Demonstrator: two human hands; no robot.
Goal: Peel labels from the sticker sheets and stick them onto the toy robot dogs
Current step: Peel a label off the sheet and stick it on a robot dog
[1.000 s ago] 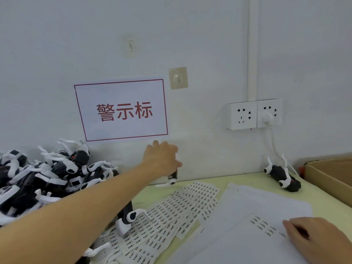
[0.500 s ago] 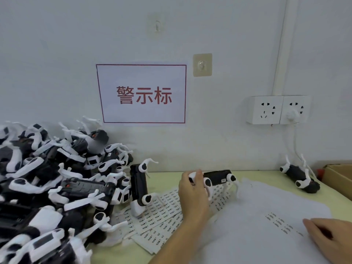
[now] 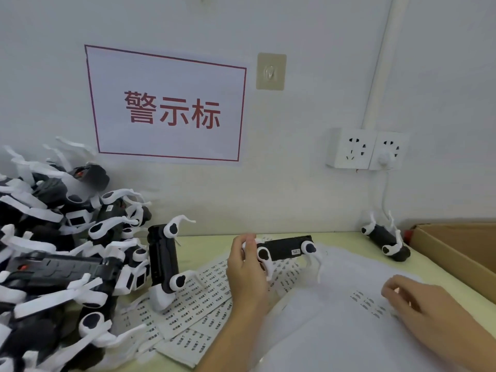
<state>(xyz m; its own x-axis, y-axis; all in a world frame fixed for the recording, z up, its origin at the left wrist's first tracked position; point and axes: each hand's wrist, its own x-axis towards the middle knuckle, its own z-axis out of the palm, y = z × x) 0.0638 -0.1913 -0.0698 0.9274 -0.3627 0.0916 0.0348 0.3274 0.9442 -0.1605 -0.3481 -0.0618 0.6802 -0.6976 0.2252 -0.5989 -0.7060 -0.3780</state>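
Above the sticker sheets (image 3: 204,288), the left hand (image 3: 245,269) gripped a toy dog (image 3: 284,251) by one end; it looked light and rigid, legs probably fragile. The right hand (image 3: 426,304), fingers loosely curled, rested on a label sheet (image 3: 367,304).

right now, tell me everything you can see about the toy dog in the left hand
The toy robot dog has a long black boxy body with white rounded leg joints bearing dark round caps, and thin white legs hanging down; it looks like plastic. A small white label shows on its side. It is held level above the sticker sheets, lengthwise to the camera. The left hand grips its left end, fingers curled round it; nothing else plainly touches it.
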